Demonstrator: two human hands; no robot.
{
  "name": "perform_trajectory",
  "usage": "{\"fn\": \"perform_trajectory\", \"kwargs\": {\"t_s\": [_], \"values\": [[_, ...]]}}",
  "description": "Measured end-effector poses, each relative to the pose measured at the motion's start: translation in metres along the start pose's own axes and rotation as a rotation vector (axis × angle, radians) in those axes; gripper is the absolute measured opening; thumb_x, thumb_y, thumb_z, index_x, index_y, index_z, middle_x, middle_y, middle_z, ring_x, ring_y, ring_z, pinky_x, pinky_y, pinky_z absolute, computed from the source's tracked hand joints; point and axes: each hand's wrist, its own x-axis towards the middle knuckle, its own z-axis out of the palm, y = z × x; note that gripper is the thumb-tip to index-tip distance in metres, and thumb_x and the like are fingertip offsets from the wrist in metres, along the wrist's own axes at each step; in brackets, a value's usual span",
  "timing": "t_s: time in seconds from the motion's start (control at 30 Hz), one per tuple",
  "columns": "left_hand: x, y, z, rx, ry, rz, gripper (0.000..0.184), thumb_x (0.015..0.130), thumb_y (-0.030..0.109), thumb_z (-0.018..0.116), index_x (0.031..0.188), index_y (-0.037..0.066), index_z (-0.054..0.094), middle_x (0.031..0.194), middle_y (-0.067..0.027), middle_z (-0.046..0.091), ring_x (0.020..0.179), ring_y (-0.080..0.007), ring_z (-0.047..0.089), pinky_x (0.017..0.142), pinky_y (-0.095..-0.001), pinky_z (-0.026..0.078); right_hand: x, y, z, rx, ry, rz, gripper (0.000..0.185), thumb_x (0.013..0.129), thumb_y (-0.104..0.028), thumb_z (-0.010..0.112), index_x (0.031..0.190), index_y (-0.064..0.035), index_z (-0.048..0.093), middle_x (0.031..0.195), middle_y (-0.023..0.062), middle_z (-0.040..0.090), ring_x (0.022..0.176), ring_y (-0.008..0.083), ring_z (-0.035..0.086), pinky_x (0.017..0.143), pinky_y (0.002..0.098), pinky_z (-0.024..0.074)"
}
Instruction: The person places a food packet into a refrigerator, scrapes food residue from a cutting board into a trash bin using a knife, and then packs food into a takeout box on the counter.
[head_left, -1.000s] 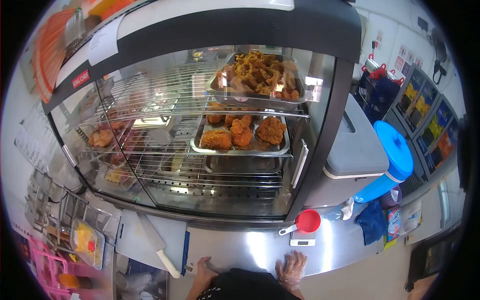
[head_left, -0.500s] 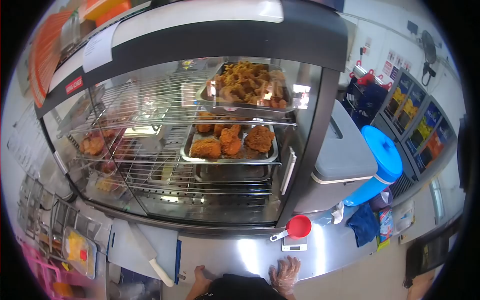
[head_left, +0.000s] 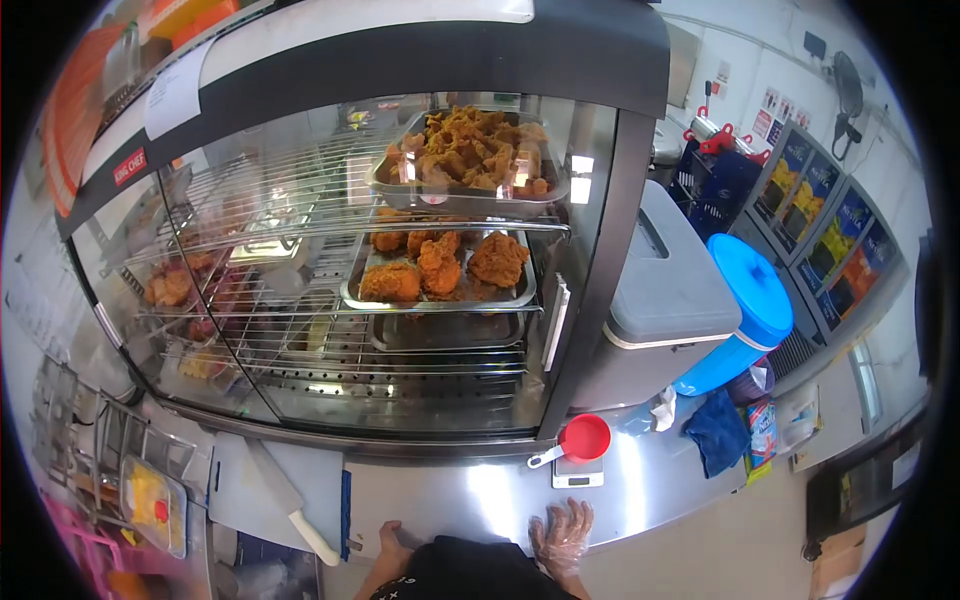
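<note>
My right hand [head_left: 562, 534], in a clear plastic glove, lies on the front edge of the steel counter [head_left: 430, 490] with its fingers spread and nothing held. Just beyond it a red measuring cup [head_left: 585, 438] with a white handle sits on a small digital scale [head_left: 578, 473]. My bare left hand [head_left: 393, 548] rests at the counter's edge, thumb apart, with no object visible in it; part of its fingers is hidden. To its left are a white cutting board [head_left: 235, 497] and a knife [head_left: 290, 505] with a white handle, lying across the board's edge.
A glass food warmer [head_left: 400, 420] stands ahead, holding trays of fried chicken [head_left: 440, 265] and smaller fried pieces [head_left: 475, 150]. On the right are a grey cooler box [head_left: 670, 280], a blue lidded container [head_left: 752, 300] and a blue cloth [head_left: 717, 435]. A food container [head_left: 155, 505] sits at left.
The view has shifted slightly, so the warmer and counter items appear a little further left and higher. Both hands stay at the counter edge.
</note>
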Motion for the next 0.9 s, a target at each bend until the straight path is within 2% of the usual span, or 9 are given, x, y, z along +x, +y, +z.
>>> {"fn": "perform_trajectory", "kwargs": {"t_s": [0.27,0.33,0.4,0.57,0.63,0.73,0.77,0.87,0.9], "values": [[-0.008,0.019,0.002,-0.082,0.095,-0.055,0.074,0.053,0.012,0.084,0.11,0.003,0.037,0.101,-0.0159,0.049,0.098,-0.022,0.048,0.09,-0.035,0.038,-0.005,0.002,0.007,0.01,0.028,-0.01,0.039,0.073,-0.022,0.066,0.102,-0.0024,0.049,0.109,0.023,0.045,0.107,0.0414,0.04,0.093,0.0567,0.0323],[-0.006,0.003,0.009,-0.119,0.1,-0.063,0.073,0.054,0.012,0.083,0.11,0.002,0.037,0.101,-0.0164,0.048,0.098,-0.023,0.048,0.09,-0.0348,0.039,-0.002,-0.001,0.007,0.017,0.036,0.001,0.039,0.073,-0.022,0.066,0.103,-0.0025,0.049,0.11,0.0234,0.045,0.107,0.0415,0.04,0.093,0.0567,0.0323],[-0.002,-0.027,0.02,-0.216,0.07,-0.112,0.073,0.059,0.012,0.08,0.113,0.001,0.032,0.103,-0.0187,0.047,0.099,-0.025,0.049,0.09,-0.0351,0.039,0.0,-0.007,0.001,0.013,0.04,0.041,0.04,0.073,-0.022,0.066,0.103,-0.0023,0.049,0.11,0.0238,0.044,0.106,0.0418,0.04,0.093,0.0566,0.0322],[0.012,-0.162,0.066,-0.828,-0.03,-0.31,0.074,0.07,0.013,0.074,0.12,-0.003,0.021,0.109,-0.0246,0.043,0.101,-0.0298,0.05,0.09,-0.0359,0.039,0.003,-0.011,-0.002,0.002,0.025,0.021,0.036,0.074,-0.019,0.065,0.101,-0.0006,0.05,0.108,0.0229,0.044,0.108,0.0397,0.041,0.095,0.0561,0.0327],[0.006,-0.152,0.067,-0.696,-0.037,-0.225,0.072,0.072,0.012,0.072,0.121,-0.001,0.02,0.109,-0.0237,0.043,0.101,-0.0287,0.049,0.09,-0.0362,0.04,0.006,-0.013,-0.004,0.008,0.02,0.018,0.034,0.074,-0.018,0.065,0.099,-0.0006,0.05,0.107,0.0226,0.044,0.108,0.039,0.041,0.095,0.0557,0.0328],[0.005,-0.123,0.065,-0.714,-0.001,-0.216,0.068,0.075,0.009,0.068,0.122,0.003,0.019,0.11,-0.022,0.042,0.103,-0.0265,0.048,0.089,-0.0379,0.04,0.003,-0.011,0.0,-0.004,0.045,0.007,0.035,0.074,-0.018,0.065,0.1,-0.0005,0.05,0.108,0.0225,0.044,0.107,0.0389,0.042,0.096,0.055,0.0329],[0.004,-0.095,0.059,-0.718,0.023,-0.226,0.066,0.075,0.007,0.066,0.122,0.004,0.019,0.11,-0.0215,0.042,0.103,-0.0256,0.047,0.089,-0.0388,0.041,0.001,-0.009,0.001,-0.009,0.04,0.016,0.035,0.074,-0.019,0.065,0.1,-0.0005,0.05,0.108,0.0225,0.043,0.107,0.0389,0.042,0.096,0.0549,0.0328],[0.004,-0.073,0.054,-0.761,0.044,-0.199,0.054,0.079,0.009,0.058,0.12,0.006,0.023,0.11,-0.0194,0.042,0.106,-0.0255,0.046,0.09,-0.0417,0.041,0.004,-0.01,-0.001,-0.007,0.026,0.024,0.036,0.074,-0.019,0.065,0.1,-0.0005,0.049,0.108,0.0228,0.043,0.108,0.0392,0.041,0.096,0.055,0.0325],[0.005,-0.065,0.052,-0.822,0.056,-0.252,0.049,0.079,0.011,0.056,0.118,0.006,0.026,0.11,-0.0187,0.042,0.106,-0.0264,0.046,0.09,-0.0427,0.041,0.01,-0.015,-0.012,0.007,0.021,0.015,0.037,0.074,-0.019,0.066,0.101,-0.0005,0.049,0.109,0.023,0.043,0.108,0.0394,0.041,0.096,0.0551,0.0324]]}}
